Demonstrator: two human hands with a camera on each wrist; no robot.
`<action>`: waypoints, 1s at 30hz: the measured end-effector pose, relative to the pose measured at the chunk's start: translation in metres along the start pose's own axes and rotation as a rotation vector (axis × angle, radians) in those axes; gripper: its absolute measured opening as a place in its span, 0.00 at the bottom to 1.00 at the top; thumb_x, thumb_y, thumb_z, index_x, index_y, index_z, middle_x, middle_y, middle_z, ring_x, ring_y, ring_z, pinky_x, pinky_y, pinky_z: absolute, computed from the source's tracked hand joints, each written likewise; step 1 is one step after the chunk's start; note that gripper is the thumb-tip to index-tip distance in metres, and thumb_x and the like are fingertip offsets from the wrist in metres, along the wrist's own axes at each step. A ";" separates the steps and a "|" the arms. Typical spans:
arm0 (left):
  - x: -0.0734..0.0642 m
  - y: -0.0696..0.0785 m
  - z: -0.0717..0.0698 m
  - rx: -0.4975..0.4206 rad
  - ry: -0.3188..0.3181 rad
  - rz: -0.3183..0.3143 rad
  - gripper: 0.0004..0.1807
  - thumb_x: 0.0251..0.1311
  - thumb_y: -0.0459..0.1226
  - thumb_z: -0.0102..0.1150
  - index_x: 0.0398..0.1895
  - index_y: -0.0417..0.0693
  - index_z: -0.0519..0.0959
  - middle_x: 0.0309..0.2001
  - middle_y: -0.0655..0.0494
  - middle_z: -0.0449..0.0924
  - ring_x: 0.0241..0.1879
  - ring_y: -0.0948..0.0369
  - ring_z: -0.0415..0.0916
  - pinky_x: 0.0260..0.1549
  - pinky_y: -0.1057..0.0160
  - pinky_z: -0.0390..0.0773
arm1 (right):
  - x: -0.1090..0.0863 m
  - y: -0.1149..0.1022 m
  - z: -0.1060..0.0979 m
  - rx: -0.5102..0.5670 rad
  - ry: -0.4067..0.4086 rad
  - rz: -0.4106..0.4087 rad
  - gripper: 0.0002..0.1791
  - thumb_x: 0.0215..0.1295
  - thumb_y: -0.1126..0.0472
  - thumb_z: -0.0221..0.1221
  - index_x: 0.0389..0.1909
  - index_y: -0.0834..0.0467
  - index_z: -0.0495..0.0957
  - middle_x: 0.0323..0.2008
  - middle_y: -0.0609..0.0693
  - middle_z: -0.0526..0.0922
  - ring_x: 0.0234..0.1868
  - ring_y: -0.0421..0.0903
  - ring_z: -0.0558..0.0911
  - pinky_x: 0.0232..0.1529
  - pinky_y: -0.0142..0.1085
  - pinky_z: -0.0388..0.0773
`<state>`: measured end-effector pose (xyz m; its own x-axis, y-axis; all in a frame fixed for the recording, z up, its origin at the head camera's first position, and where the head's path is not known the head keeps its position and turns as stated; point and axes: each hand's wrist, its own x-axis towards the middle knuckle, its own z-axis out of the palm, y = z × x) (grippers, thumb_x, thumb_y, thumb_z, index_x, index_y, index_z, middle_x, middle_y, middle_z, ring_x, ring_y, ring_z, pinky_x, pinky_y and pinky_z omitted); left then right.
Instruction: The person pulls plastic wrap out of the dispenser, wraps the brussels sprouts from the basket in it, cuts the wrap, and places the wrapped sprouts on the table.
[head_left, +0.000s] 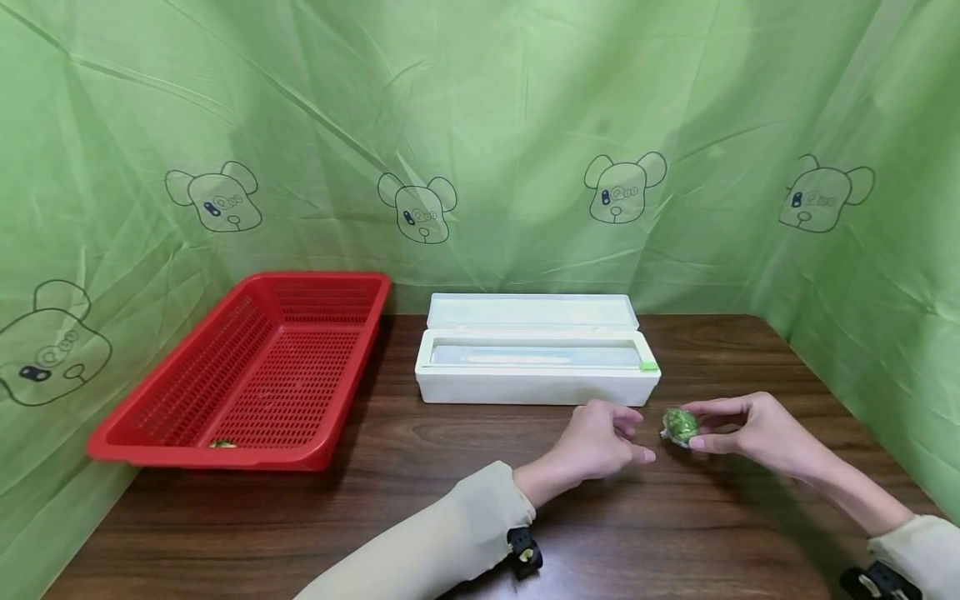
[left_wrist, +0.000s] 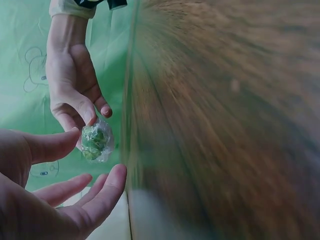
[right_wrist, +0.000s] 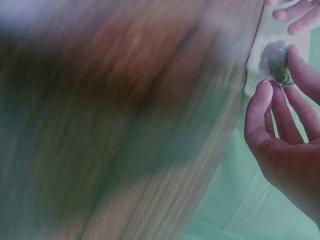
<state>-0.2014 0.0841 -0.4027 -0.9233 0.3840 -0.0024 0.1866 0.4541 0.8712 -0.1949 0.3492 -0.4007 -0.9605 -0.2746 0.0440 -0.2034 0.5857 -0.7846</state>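
Observation:
My right hand (head_left: 757, 429) pinches a small green lump wrapped in clear plastic film (head_left: 681, 426) between thumb and fingertips, above the table. The film bunches into a twist on the lump's left side. In the left wrist view, the wrapped green lump (left_wrist: 97, 142) looks leafy, but its exact kind is unclear. My left hand (head_left: 600, 442) is just left of it, apart from it, its thumb and fingers spread with nothing between them. Behind the hands is a white cling film dispenser (head_left: 536, 387), its lid (head_left: 532, 311) raised, with a green slider (head_left: 648, 366) at its right end.
A red perforated basket (head_left: 318, 454) stands at the left of the dark wooden table (head_left: 390, 517). Part of a green item (head_left: 222, 443) shows inside its near end, mostly hidden by the rim. Green cloth (head_left: 510, 108) hangs behind the table and on both sides.

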 end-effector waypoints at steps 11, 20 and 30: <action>0.012 0.007 0.015 0.050 0.011 -0.017 0.22 0.50 0.38 0.84 0.51 0.50 0.90 0.36 0.63 0.88 0.41 0.71 0.80 0.41 0.74 0.75 | 0.004 0.024 -0.024 -0.053 0.000 0.045 0.29 0.62 0.63 0.75 0.62 0.71 0.80 0.42 0.55 0.89 0.41 0.39 0.85 0.38 0.32 0.81; 0.017 0.011 0.022 0.075 0.012 -0.025 0.22 0.49 0.39 0.84 0.50 0.52 0.90 0.34 0.65 0.87 0.42 0.70 0.78 0.43 0.74 0.74 | 0.005 0.039 -0.038 -0.070 -0.005 0.100 0.31 0.62 0.62 0.75 0.63 0.71 0.79 0.41 0.54 0.89 0.41 0.38 0.83 0.38 0.32 0.80; 0.018 0.012 0.027 0.076 0.011 -0.035 0.21 0.49 0.39 0.84 0.49 0.52 0.90 0.34 0.64 0.87 0.44 0.70 0.78 0.44 0.73 0.74 | 0.006 0.047 -0.041 -0.025 -0.025 0.103 0.30 0.63 0.64 0.74 0.63 0.73 0.78 0.42 0.56 0.90 0.41 0.38 0.84 0.40 0.31 0.80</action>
<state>-0.2070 0.1183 -0.4053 -0.9334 0.3577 -0.0265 0.1784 0.5270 0.8309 -0.2180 0.4067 -0.4116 -0.9718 -0.2302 -0.0519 -0.1085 0.6310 -0.7682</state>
